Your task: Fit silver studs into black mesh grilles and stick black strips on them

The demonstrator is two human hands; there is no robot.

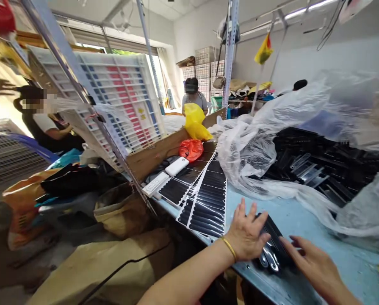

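A small stack of glossy black long plastic pieces with rounded ends (pixel 271 255) lies on the blue tabletop near its front edge. My left hand (pixel 247 232), a yellow bangle on its wrist, rests against the stack's left side with fingers spread. On the other side my right hand (pixel 318 262) has its fingers stretched out, the fingertips at the stack's right edge. Left of my left hand are sheets of black rounded strips (pixel 208 203), overlapping each other. A large heap of black plastic pieces (pixel 329 161), some looking toothed like combs, lies in clear plastic sheeting.
Clear plastic sheeting (pixel 246 148) spreads across the table's back and right. Beyond the sheets lie a white box (pixel 176 166), a red bag (pixel 191 150) and a yellow bag (pixel 195 120). A metal post (pixel 113 127) rises at left. Other people sit farther off.
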